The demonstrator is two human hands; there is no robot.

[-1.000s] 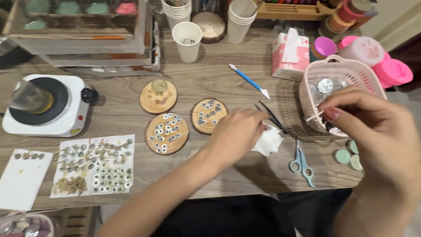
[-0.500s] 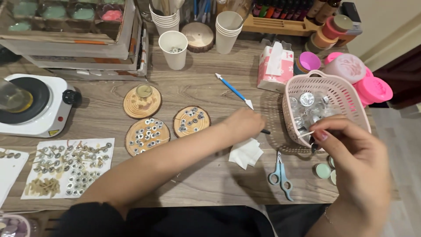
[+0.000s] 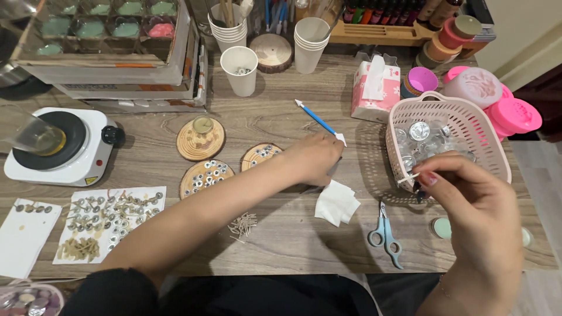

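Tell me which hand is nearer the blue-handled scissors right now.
Right. The right hand hovers just right of the scissors, by the pink basket. The left hand rests farther up and left, beyond the white tissue.

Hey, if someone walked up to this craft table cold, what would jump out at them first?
Probably the two hands mid-table: the left hand rests by a blue-handled tool, and the right hand pinches a small wick at the rim of a pink basket of glass jars. A white hot plate sits far left.
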